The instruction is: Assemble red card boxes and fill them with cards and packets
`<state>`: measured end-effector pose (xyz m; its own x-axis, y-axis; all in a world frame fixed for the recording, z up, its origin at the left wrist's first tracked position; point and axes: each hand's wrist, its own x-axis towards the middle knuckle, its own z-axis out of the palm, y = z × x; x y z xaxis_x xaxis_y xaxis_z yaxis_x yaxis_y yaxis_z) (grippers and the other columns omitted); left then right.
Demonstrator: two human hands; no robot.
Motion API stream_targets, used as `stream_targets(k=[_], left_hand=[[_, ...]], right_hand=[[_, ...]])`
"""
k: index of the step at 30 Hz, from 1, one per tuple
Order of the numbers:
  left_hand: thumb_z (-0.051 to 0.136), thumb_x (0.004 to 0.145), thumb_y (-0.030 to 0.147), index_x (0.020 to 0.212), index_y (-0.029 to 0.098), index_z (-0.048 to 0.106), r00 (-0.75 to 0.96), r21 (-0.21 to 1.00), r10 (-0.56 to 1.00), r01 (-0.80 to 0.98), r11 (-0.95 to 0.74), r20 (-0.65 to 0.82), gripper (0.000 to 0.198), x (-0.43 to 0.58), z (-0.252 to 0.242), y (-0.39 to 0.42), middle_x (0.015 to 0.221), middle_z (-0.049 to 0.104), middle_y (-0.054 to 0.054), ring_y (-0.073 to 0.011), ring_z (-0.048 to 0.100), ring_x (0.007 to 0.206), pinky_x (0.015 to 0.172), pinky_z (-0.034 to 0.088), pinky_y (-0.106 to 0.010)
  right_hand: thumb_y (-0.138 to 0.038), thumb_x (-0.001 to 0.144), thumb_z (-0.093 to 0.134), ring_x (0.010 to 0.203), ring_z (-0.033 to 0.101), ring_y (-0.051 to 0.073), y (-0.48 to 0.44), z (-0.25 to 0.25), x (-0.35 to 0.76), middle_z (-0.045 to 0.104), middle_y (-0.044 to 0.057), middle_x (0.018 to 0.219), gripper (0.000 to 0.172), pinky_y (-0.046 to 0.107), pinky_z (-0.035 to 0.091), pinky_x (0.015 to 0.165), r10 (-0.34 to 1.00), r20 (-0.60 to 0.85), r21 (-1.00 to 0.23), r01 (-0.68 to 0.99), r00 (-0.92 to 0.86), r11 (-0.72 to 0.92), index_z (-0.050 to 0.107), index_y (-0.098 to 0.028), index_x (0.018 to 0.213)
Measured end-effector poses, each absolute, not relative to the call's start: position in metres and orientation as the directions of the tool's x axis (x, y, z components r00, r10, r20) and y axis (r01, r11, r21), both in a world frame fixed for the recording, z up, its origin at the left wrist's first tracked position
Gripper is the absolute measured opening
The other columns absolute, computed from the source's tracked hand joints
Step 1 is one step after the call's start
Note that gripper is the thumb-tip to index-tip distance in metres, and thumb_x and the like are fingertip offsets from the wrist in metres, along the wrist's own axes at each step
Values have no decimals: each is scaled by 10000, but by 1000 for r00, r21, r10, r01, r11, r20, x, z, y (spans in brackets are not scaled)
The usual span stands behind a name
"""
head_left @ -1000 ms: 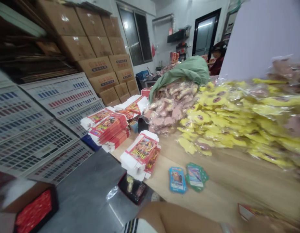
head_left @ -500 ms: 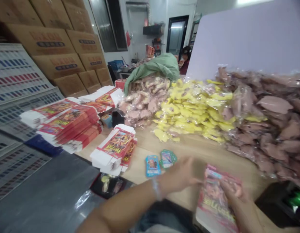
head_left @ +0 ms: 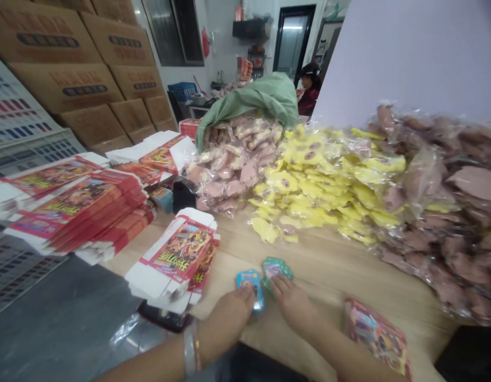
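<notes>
Two small piles of picture cards lie side by side on the table. My left hand (head_left: pixel 233 313) rests its fingertips on the blue cards (head_left: pixel 256 289), fingers stretched forward and close together. Over the green cards (head_left: pixel 283 267) lies my right hand (head_left: pixel 291 305), its fingers extended and touching the top of the pile. Neither pile looks lifted. A red printed box (head_left: pixel 378 337) sits on the table beside my right forearm, untouched by my fingers. Left of the cards is a small stack of flat red-and-white boxes (head_left: pixel 182 249).
More flat boxes (head_left: pixel 78 204) are piled at the left. Bagged yellow pieces (head_left: pixel 309 185) and pinkish-brown pieces (head_left: pixel 456 239) heap across the back and right. A green sack (head_left: pixel 253 101) spills bagged pieces. Cartons (head_left: pixel 70 90) stand behind; a person (head_left: pixel 309 90) sits far off.
My right hand has let go of the red box, which now lies on the table at the right. Both hands have moved onto the card piles. The view has shifted slightly.
</notes>
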<state>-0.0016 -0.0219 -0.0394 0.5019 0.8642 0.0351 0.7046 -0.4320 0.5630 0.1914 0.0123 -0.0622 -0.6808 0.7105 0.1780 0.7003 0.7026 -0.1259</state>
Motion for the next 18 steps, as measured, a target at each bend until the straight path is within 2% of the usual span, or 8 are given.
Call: stream_targets(k=[2,5,7,10,15,18], left_hand=[[399,776,-1,1204,84,487,497,470,868,764,-442,8,446,2,-46,-33,1259,500,-170,-243,463,1176,993,375,-376],[388,802,14,1184,123,494,500,352,866,812,-467,-4,411,2,-47,-44,1206,548,-132,-219,510,1118,959,417,-368],[391,823,44,1176,159,489,498,362,867,811,-460,-14,385,2,-42,-43,1188,558,-103,-200,519,1092,948,427,-357],[444,793,59,1181,182,467,467,406,877,826,-390,-109,407,2,-31,-32,1181,541,-80,-197,495,1089,956,409,-342],[552,694,97,1019,212,543,454,416,871,840,-348,-188,345,3,-16,-16,1118,523,-40,-182,483,1051,935,395,-270],[614,651,155,1131,190,484,422,381,883,866,-324,-207,498,9,-15,-17,1183,470,-76,-217,449,1096,937,394,-291]], right_hand=[[-10,781,434,898,561,251,6,-64,195,628,138,934,281,364,472,770,732,187,-142,719,-655,680,618,-92,978],[-63,818,453,784,550,220,1,-66,195,612,82,810,195,349,468,704,743,217,-188,719,-634,669,625,-145,863],[-120,834,482,778,544,210,1,-67,195,610,62,788,150,342,464,710,747,245,-230,712,-618,664,625,-165,827],[-169,837,512,772,546,195,2,-68,197,616,46,779,119,320,471,707,759,276,-293,701,-589,650,630,-180,836],[-84,798,527,871,548,205,-2,-75,201,634,66,901,198,327,483,779,756,333,-346,673,-563,653,633,-169,941],[-44,779,519,967,524,233,-8,-84,199,630,105,980,256,375,466,854,758,375,-351,675,-533,649,627,-136,992]])
